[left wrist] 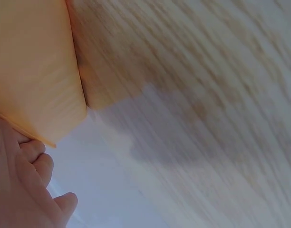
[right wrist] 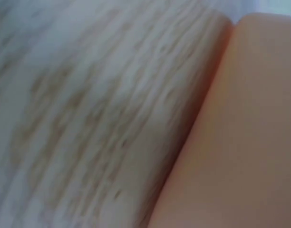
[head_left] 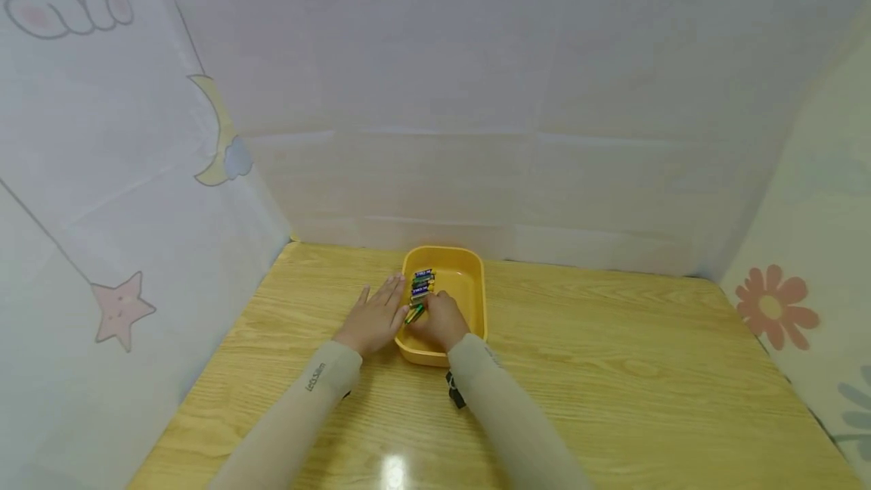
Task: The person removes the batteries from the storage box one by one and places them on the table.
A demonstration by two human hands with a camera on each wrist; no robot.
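Inside a yellow plastic tray [head_left: 485, 301], several AA-type batteries [head_left: 422, 290] lie side by side in a column along the left wall, some with dark blue labels. My left hand [head_left: 373, 320] rests at the tray's left rim with its fingers extended; in the left wrist view its fingertips [left wrist: 35, 153] lie along the rim. My right hand [head_left: 442, 322] reaches down into the tray with curled fingers and pinches a slanted green-and-gold battery [head_left: 413, 314] at the near end of the column. The right fingertips are partly hidden. The right wrist view shows only the tray's outer wall [right wrist: 240, 142] and the table.
The tray stands on a wood-grain table [head_left: 612, 369], close to the white back sheet [head_left: 435, 172]. Printed side sheets [head_left: 122, 218] close in the left and right. A small black object [head_left: 455, 390] shows beside the right cuff.
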